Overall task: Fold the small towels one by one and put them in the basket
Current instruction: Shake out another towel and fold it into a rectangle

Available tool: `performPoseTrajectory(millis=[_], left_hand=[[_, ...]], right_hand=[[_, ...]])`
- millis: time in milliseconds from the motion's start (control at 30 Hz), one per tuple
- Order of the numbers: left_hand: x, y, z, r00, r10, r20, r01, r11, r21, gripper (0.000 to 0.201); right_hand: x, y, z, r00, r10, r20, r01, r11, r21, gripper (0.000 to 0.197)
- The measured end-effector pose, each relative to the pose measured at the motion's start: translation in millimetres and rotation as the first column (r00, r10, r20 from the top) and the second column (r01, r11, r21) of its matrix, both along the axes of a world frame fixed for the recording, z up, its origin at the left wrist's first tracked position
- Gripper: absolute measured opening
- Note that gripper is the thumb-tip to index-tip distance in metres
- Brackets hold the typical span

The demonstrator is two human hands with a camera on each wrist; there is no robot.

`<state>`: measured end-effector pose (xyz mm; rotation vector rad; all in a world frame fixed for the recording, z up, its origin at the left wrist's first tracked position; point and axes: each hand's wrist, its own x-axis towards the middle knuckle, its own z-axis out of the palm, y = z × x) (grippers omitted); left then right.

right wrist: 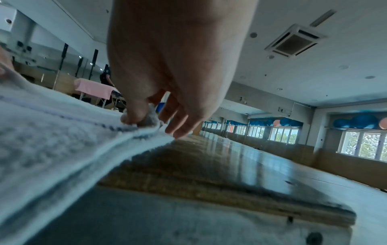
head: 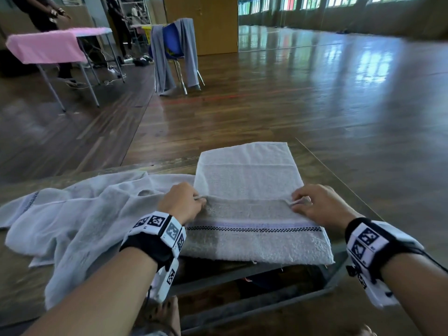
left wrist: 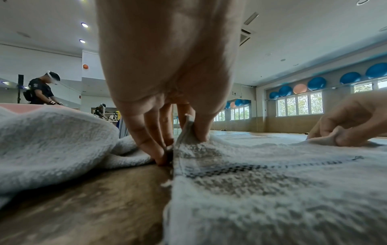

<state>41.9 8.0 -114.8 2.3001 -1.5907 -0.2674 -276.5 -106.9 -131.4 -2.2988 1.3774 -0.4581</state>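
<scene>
A white towel (head: 252, 214) with a dark checked stripe lies on the wooden table (head: 322, 166), its near part folded over onto the far part. My left hand (head: 184, 202) pinches the left corner of the folded edge, seen close in the left wrist view (left wrist: 188, 131). My right hand (head: 315, 203) pinches the right corner (right wrist: 144, 117). Both corners sit low on the towel. A second, crumpled white towel (head: 80, 214) lies to the left. The grey basket (head: 278, 292) sits below the table's near edge, between my arms.
Across the wooden floor stand a table with a pink cloth (head: 48, 44) and a blue chair draped in grey fabric (head: 174, 52). People (head: 41, 15) stand at the back left. The table's right edge (head: 344, 183) runs close to my right hand.
</scene>
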Motion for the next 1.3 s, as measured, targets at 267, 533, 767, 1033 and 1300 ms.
performPoseTrajectory(millis=[267, 533, 767, 1033, 1300], left_hand=[[2, 6, 6, 1.000, -0.001, 0.005, 0.001, 0.999, -0.053, 0.049], [-9, 19, 13, 0.992, -0.054, -0.118, 0.051, 0.998, -0.022, 0.047], [4, 36, 41, 0.955, -0.092, -0.281, 0.204, 0.894, 0.400, 0.029], [7, 17, 55, 0.956, -0.171, -0.238, 0.181, 0.983, 0.023, 0.046], [-16, -14, 9, 0.953, -0.266, -0.146, 0.273, 0.961, 0.034, 0.021]], right_hand=[[-15, 0, 2, 0.983, 0.125, -0.135, -0.131, 0.991, -0.041, 0.003], [-10, 22, -5, 0.973, 0.143, -0.183, -0.163, 0.982, -0.100, 0.008], [-21, 29, 26, 0.915, 0.307, -0.262, -0.257, 0.944, 0.207, 0.003], [-30, 3, 45, 0.982, 0.135, 0.130, -0.131, 0.991, -0.035, 0.016], [4, -8, 14, 0.989, 0.118, -0.094, -0.111, 0.991, 0.075, 0.025]])
